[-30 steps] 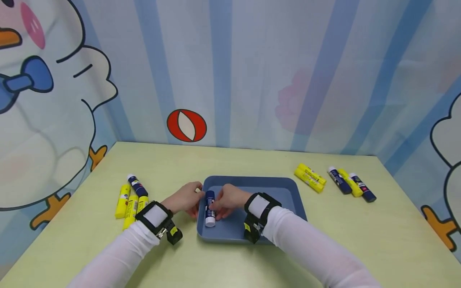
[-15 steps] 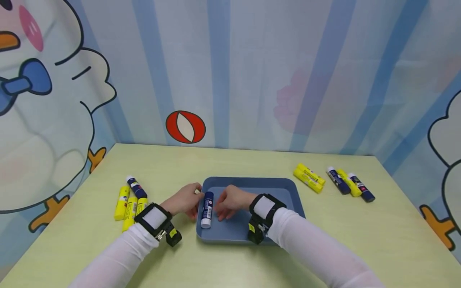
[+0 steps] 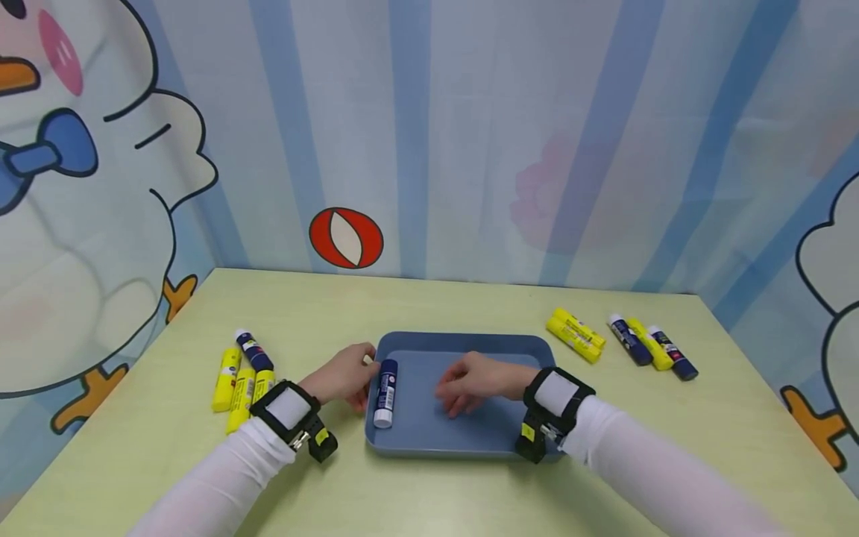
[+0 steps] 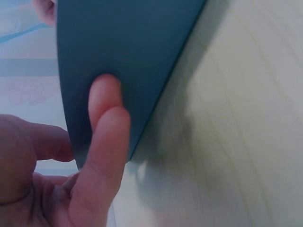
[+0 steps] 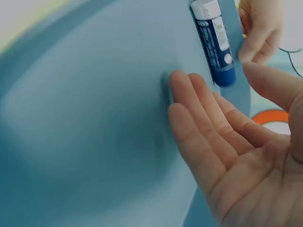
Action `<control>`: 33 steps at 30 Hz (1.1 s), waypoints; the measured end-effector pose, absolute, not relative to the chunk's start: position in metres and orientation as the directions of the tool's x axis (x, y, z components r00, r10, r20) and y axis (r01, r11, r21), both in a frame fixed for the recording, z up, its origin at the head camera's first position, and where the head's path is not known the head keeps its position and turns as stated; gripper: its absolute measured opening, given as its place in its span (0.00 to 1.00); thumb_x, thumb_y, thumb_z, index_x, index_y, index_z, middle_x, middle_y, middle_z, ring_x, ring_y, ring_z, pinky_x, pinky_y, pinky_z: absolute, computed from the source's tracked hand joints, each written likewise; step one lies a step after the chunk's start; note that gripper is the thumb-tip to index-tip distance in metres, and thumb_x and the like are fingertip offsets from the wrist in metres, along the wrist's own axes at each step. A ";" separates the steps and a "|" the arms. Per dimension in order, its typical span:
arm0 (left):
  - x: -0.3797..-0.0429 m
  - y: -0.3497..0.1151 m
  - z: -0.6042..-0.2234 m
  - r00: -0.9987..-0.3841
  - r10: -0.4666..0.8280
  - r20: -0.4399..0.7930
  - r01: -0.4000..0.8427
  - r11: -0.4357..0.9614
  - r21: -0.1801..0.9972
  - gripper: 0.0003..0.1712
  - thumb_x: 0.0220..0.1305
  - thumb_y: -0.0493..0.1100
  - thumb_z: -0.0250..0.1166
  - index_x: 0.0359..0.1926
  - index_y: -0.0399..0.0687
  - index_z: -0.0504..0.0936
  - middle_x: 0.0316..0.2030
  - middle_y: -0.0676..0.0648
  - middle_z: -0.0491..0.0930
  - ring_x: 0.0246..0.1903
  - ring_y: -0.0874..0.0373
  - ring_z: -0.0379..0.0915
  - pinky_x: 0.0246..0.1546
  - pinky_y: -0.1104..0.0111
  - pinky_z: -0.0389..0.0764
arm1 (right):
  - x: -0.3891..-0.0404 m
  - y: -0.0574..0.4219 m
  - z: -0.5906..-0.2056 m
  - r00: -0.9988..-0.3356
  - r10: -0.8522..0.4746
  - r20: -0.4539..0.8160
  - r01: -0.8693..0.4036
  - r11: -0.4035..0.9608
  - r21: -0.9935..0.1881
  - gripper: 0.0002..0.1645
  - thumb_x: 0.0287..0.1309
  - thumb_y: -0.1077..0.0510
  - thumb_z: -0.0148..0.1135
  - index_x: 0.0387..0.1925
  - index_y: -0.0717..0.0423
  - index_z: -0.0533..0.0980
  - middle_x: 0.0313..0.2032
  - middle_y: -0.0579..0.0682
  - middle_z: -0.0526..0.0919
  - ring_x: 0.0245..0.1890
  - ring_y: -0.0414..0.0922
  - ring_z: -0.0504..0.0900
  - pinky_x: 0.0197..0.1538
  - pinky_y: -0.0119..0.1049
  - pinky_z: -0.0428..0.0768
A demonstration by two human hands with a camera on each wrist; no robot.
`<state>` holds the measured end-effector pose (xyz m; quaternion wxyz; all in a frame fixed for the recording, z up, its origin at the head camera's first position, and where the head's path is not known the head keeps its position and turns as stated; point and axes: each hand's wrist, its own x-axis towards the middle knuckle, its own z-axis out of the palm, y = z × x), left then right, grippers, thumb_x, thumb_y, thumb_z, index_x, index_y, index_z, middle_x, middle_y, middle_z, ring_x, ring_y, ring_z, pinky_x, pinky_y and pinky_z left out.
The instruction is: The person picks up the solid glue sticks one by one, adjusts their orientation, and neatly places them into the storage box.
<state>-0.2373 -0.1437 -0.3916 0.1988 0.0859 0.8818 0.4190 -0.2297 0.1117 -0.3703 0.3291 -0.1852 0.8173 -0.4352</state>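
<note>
A dark blue glue stick (image 3: 385, 394) with a white end lies lengthwise along the left side of a blue-grey tray (image 3: 470, 445). My left hand (image 3: 342, 375) holds the tray's left side, thumb at the rim. In the left wrist view its fingers (image 4: 106, 137) press the outer wall. Over the middle of the tray is my right hand (image 3: 483, 382), holding nothing. The right wrist view shows its fingers loosely extended, palm visible, with the glue stick (image 5: 215, 42) just beyond the fingertips.
Left of the tray, several yellow glue sticks (image 3: 241, 399) lie beside a dark blue one (image 3: 253, 349). At the back right are a yellow pair (image 3: 576, 335) and a row of two dark blue glue sticks (image 3: 629, 339) around a yellow one (image 3: 649, 344). A printed curtain (image 3: 463, 149) hangs behind the table.
My right hand has let go of the dark blue glue stick and moved right, over the tray's middle. The glue stick has shifted slightly left, toward the wall. My left hand stays put.
</note>
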 end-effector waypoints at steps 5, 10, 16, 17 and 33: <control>-0.239 -0.144 -0.393 -0.907 0.322 -0.272 -0.008 0.633 0.774 0.11 0.74 0.37 0.48 0.51 0.34 0.69 0.18 0.41 0.77 0.10 0.56 0.74 0.15 0.65 0.78 | -0.227 0.142 -0.355 -0.685 -0.638 -0.352 -0.048 0.522 -0.852 0.23 0.69 0.54 0.56 0.56 0.69 0.73 0.43 0.56 0.84 0.42 0.50 0.84 0.48 0.43 0.80; -0.240 -0.143 -0.393 -0.907 0.313 -0.280 -0.015 0.641 0.768 0.12 0.74 0.37 0.49 0.52 0.34 0.69 0.18 0.40 0.78 0.11 0.55 0.75 0.15 0.65 0.78 | -0.227 0.170 -0.332 -0.706 -0.637 -0.310 -0.077 0.505 -0.860 0.25 0.71 0.51 0.53 0.58 0.68 0.72 0.48 0.60 0.82 0.47 0.54 0.82 0.54 0.50 0.76; -0.240 -0.144 -0.394 -0.910 0.308 -0.279 -0.011 0.654 0.756 0.12 0.74 0.38 0.50 0.53 0.34 0.69 0.19 0.40 0.78 0.12 0.55 0.75 0.16 0.65 0.79 | -0.234 0.198 -0.315 -0.775 -0.570 -0.275 -0.086 0.525 -0.846 0.25 0.70 0.48 0.54 0.58 0.63 0.72 0.48 0.58 0.82 0.50 0.52 0.81 0.56 0.52 0.74; -0.240 -0.144 -0.394 -0.909 0.306 -0.282 -0.014 0.655 0.756 0.12 0.74 0.38 0.50 0.52 0.35 0.69 0.19 0.40 0.78 0.12 0.55 0.75 0.16 0.65 0.78 | -0.235 0.203 -0.313 -0.781 -0.564 -0.270 -0.088 0.527 -0.846 0.26 0.70 0.48 0.54 0.58 0.63 0.72 0.49 0.58 0.82 0.51 0.52 0.81 0.56 0.52 0.74; -0.236 -0.140 -0.392 -0.907 0.320 -0.273 -0.006 0.640 0.769 0.11 0.74 0.37 0.49 0.52 0.34 0.69 0.18 0.41 0.78 0.11 0.56 0.74 0.15 0.65 0.78 | -0.258 0.257 -0.346 -0.967 -0.250 0.047 -0.246 0.867 -0.434 0.30 0.69 0.51 0.55 0.61 0.70 0.67 0.57 0.70 0.72 0.54 0.64 0.74 0.52 0.57 0.74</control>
